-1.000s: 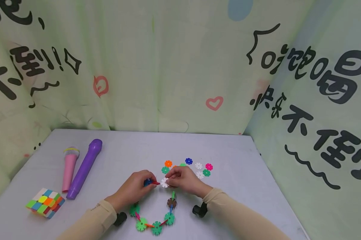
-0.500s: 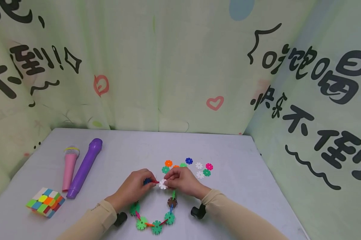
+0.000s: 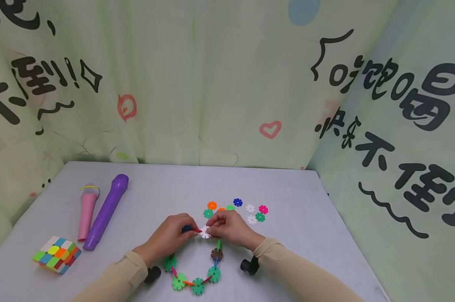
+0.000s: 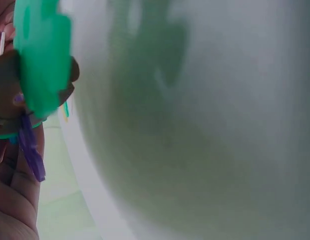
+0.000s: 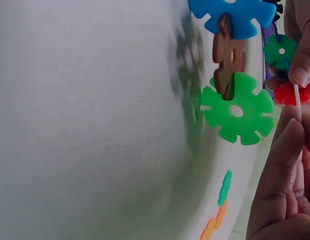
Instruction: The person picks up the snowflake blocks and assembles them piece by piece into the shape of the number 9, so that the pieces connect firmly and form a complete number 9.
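Notched plastic snowflake discs are joined in a curved chain, with a green disc (image 3: 198, 287) at its near bend. In the head view my left hand (image 3: 172, 230) pinches the chain's left end, where a blue disc (image 3: 186, 229) and a red disc (image 5: 285, 94) show. My right hand (image 3: 233, 226) pinches a white disc (image 3: 205, 232) between thumb and fingertips. In the right wrist view the white disc stands edge-on, right at the red disc's rim. A light green disc (image 5: 254, 125) ends the chain's other side, below my right hand, linked to a brown disc (image 3: 217, 254).
Behind the hands lie several loose discs, including a dark blue disc (image 3: 238, 202) and a pink disc (image 3: 263, 209). At the left are a pink microphone (image 3: 87, 216), a purple microphone (image 3: 106, 212) and a puzzle cube (image 3: 57, 255). A printed curtain (image 3: 197, 84) surrounds the table (image 3: 288, 193).
My right hand has brought the white disc slightly left, up to the red disc's edge. My left hand stays almost where it was, and the loose discs have not moved.
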`<state>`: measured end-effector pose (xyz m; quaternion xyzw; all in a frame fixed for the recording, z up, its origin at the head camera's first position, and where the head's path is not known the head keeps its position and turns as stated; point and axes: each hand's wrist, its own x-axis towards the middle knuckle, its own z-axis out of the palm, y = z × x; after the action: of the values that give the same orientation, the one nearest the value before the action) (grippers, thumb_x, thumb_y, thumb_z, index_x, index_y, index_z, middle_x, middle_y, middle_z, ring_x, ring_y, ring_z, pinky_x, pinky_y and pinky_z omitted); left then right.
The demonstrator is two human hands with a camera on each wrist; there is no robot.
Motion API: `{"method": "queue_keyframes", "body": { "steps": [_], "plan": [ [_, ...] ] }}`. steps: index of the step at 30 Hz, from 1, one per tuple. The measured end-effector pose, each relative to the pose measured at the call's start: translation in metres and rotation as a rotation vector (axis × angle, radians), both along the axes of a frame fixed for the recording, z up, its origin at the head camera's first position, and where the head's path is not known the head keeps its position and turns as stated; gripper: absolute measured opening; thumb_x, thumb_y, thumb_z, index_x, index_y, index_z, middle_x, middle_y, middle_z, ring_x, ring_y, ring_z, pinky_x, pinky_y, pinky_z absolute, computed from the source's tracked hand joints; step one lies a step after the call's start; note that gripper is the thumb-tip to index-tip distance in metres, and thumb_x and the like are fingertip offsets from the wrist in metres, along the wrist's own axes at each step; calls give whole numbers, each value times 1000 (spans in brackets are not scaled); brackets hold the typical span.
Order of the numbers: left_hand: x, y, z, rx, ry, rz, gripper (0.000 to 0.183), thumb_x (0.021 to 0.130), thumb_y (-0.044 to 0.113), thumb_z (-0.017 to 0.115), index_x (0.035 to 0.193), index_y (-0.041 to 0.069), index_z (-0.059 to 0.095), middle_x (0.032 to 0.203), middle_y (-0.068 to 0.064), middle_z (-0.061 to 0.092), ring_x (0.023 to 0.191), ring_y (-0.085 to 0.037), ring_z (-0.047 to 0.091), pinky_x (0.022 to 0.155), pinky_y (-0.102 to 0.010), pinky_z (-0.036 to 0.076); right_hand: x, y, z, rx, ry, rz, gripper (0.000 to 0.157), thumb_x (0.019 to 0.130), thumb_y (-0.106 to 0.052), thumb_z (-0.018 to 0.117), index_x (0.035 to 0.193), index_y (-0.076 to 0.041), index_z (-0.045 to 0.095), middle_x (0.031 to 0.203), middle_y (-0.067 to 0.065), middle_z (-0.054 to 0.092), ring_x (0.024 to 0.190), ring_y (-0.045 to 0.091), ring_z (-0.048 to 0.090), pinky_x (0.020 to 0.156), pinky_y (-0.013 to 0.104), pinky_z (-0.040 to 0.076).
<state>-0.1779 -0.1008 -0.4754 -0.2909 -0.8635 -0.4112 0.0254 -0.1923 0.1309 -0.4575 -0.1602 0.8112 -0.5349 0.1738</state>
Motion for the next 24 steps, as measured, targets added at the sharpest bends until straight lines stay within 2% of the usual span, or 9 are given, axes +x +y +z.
{"method": "queue_keyframes", "body": {
  "steps": [11, 17, 22, 24],
  "plan": [
    [0, -1, 1, 21, 4, -37, 10, 85, 10, 79, 88, 18, 74, 88, 14, 66, 79, -4, 60, 73, -27, 53, 1, 3, 3, -30, -62, 10, 16, 88, -1, 74, 104, 0, 73, 86, 9, 71, 81, 29, 70, 74, 32, 57],
    [0, 1, 2, 35, -7, -53, 8, 85, 10, 79, 86, 17, 74, 86, 14, 67, 76, -4, 59, 70, -26, 52, 0, 3, 2, -37, -62, -11, 15, 88, 0, 74, 102, 1, 75, 85, 11, 72, 76, 22, 71, 73, 34, 58],
    [1, 2, 1, 27, -4, -40, 10, 85, 9, 79, 86, 17, 74, 86, 13, 68, 78, -4, 60, 73, -27, 53, 1, 0, 2, -43, -76, -20, 14, 87, 1, 74, 101, 2, 75, 85, 11, 73, 75, 19, 71, 72, 32, 58],
    [3, 2, 0, 31, -28, -19, 11, 85, 9, 79, 85, 18, 73, 87, 14, 68, 78, -5, 61, 74, -27, 53, 1, -1, 2, -42, -78, -18, 14, 87, 0, 74, 101, 2, 75, 85, 11, 73, 75, 20, 71, 72, 32, 58]
  ]
}}
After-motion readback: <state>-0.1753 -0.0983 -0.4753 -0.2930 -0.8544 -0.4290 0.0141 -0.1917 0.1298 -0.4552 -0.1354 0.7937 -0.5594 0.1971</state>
